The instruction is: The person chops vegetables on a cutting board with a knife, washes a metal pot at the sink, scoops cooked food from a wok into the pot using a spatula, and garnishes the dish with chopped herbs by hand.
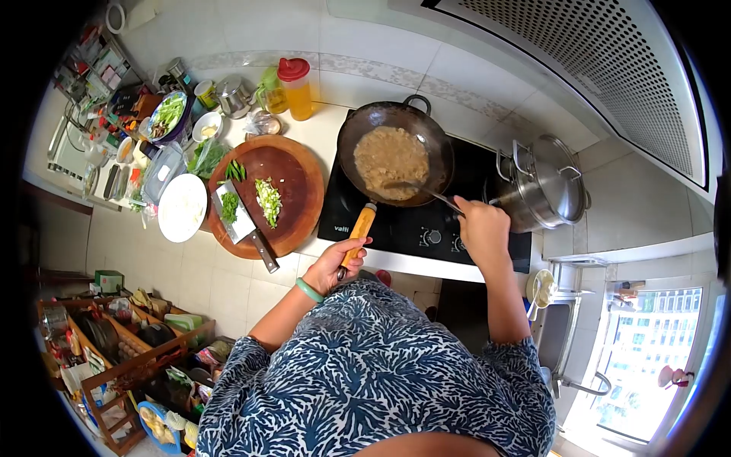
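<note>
- Left hand (335, 263) closes around the yellow handle (363, 224), which should steady the wok (439, 145).
- Brown food (392, 156) lies in the wok, on the stove (470, 169).
- Right hand (485, 226) grips the metal utensil (430, 190), dipped in food; low sweeps should limit sticking.

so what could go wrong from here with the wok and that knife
The knife handle juts past the rim of the cutting board, so a bump might spill the chopped greens off the blade. Stirring with the spatula in the right hand could push food over the near rim of the wok. If the left hand's grip on the wok handle slips, the wok might tilt.
</note>
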### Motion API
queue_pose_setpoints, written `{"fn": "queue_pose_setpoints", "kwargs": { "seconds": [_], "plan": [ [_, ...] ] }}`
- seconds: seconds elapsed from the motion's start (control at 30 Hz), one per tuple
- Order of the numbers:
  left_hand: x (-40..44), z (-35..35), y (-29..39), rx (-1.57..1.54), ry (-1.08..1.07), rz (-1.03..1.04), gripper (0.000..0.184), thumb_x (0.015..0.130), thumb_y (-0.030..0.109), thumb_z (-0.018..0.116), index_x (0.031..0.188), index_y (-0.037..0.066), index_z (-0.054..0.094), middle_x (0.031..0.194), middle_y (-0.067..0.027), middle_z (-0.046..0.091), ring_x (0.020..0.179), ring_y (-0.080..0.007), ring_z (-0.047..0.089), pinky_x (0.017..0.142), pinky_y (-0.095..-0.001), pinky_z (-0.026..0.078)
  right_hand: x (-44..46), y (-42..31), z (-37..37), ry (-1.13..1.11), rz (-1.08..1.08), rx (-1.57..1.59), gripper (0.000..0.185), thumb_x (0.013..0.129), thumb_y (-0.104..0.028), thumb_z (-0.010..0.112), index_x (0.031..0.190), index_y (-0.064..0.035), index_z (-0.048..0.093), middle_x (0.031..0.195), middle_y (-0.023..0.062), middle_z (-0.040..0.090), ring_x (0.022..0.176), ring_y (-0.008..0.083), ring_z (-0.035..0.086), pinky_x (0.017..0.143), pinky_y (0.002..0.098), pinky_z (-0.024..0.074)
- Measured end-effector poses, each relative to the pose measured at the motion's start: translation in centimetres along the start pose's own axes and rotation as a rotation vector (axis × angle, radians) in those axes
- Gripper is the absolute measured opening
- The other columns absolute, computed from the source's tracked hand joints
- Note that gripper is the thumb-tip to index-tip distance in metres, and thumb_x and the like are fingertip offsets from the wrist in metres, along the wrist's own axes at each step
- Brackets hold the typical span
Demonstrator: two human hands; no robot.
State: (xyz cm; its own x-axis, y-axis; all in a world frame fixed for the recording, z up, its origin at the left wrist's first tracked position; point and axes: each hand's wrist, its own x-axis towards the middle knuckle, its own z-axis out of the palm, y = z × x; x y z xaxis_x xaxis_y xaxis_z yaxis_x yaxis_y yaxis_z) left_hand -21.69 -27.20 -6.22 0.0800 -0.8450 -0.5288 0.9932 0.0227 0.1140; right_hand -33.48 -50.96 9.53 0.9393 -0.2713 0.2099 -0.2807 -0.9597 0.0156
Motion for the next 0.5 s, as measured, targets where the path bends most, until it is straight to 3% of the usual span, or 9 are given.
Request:
{"fn": "queue_pose_setpoints", "kwargs": {
  "seconds": [0.1,0.13,0.2,0.27,0.33,0.47,0.5],
  "plan": [
    [0.2,-0.2,-0.1,0.001,-0.001,-0.003,0.028,0.087,0.016,0.057,0.110,0.003,0.048,0.069,-0.0021,0.049,0.047,-0.0041,0.041,0.037,-0.0147,0.033,1.5,0.0,0.1,-0.044,0.169,0.010,0.016,0.071,-0.016,0.069,0.085,-0.0066,0.066,0.071,0.0135,0.063,0.067,0.0311,0.063,0.059,0.0408,0.0496],
    [0.3,-0.2,-0.1,0.007,0.000,-0.003,0.027,0.087,0.017,0.058,0.109,0.004,0.048,0.069,-0.0019,0.049,0.047,-0.0046,0.042,0.036,-0.0155,0.033,1.9,0.0,-0.8,-0.038,0.165,0.009,0.016,0.071,-0.016,0.069,0.085,-0.0066,0.066,0.071,0.0135,0.063,0.067,0.0311,0.063,0.059,0.0408,0.0496],
    [0.2,-0.3,-0.1,0.007,0.000,-0.003,0.028,0.087,0.016,0.057,0.110,0.004,0.047,0.069,-0.0019,0.049,0.047,-0.0048,0.042,0.036,-0.0157,0.033,2.9,0.3,-2.2,-0.041,0.412,-0.057,0.019,0.070,-0.021,0.070,0.079,-0.0049,0.065,0.072,0.0164,0.064,0.069,0.0337,0.063,0.061,0.0416,0.0497],
    [0.2,-0.3,-0.1,-0.019,0.003,-0.010,0.031,0.087,0.015,0.057,0.114,0.002,0.047,0.070,-0.0015,0.048,0.048,-0.0045,0.040,0.038,-0.0151,0.033,4.6,1.1,-2.9,-0.020,0.461,-0.163,0.025,0.071,-0.028,0.069,0.072,-0.0033,0.065,0.072,0.0169,0.064,0.072,0.0341,0.064,0.063,0.0417,0.0500],
    [0.2,-0.3,-0.2,-0.019,-0.001,-0.013,0.031,0.087,0.015,0.057,0.114,0.002,0.047,0.070,-0.0015,0.048,0.048,-0.0046,0.041,0.038,-0.0154,0.033,6.7,2.1,-3.0,-0.091,0.490,-0.217,0.021,0.071,-0.025,0.067,0.073,-0.0039,0.066,0.079,0.0165,0.066,0.075,0.0333,0.065,0.064,0.0413,0.0504],
    [0.3,-0.4,-0.2,-0.007,-0.010,0.004,0.031,0.088,0.016,0.056,0.114,0.003,0.047,0.070,-0.0013,0.048,0.049,-0.0048,0.041,0.039,-0.0158,0.033,10.9,6.0,-0.1,-0.111,0.507,-0.285,0.016,0.069,-0.019,0.063,0.072,-0.0035,0.067,0.073,0.0141,0.066,0.072,0.0307,0.065,0.062,0.0369,0.0503],
    [0.2,-0.3,-0.2,-0.010,-0.013,0.004,0.031,0.088,0.016,0.056,0.114,0.003,0.047,0.070,-0.0013,0.048,0.048,-0.0048,0.041,0.039,-0.0158,0.033,12.0,7.0,0.1,-0.311,0.587,-0.119,0.014,0.068,-0.016,0.061,0.070,-0.0031,0.066,0.068,0.0130,0.065,0.066,0.0287,0.065,0.060,0.0350,0.0497]
  ]
}}
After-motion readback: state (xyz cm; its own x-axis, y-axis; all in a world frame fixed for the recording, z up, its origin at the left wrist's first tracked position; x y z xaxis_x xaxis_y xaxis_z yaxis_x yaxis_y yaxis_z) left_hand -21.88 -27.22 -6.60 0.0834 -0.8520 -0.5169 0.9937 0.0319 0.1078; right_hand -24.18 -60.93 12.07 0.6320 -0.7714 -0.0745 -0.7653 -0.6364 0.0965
